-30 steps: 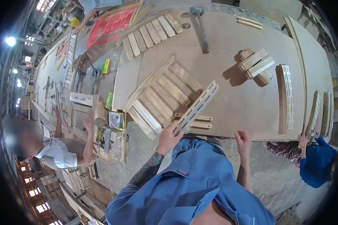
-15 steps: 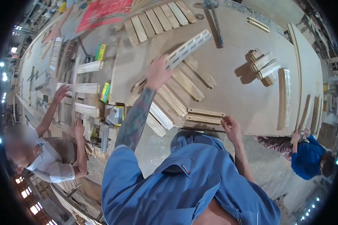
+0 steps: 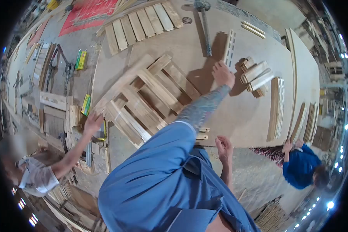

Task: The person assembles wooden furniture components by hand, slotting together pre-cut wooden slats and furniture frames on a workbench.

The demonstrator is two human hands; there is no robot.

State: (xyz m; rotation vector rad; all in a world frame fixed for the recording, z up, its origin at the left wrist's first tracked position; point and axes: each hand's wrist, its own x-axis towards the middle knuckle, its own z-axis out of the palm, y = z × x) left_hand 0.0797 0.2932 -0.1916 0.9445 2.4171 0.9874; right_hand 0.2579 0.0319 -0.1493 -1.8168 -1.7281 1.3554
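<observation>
My left hand, at the end of the tattooed arm, grips the lower end of a slotted wooden strip over the table. Near the table's front edge is my right hand, its fingers loosely curled and apart, with nothing visible in it. A slatted wooden frame lies tilted on the table, left of my left hand. Small wooden strips show partly beyond my left forearm. Just right of my left hand sits a stack of short wood blocks.
A co-worker's hand touches the frame's left corner. A hammer and a slatted panel lie at the back. Stacked strips lie at the right, near another person in blue. Yellow-green boxes are at the left.
My left hand has moved right with the slotted strip, now more upright. The slatted frame now lies over the area of the loose-looking slats. The co-worker's hand has reached to it. My right hand has shifted down-left.
</observation>
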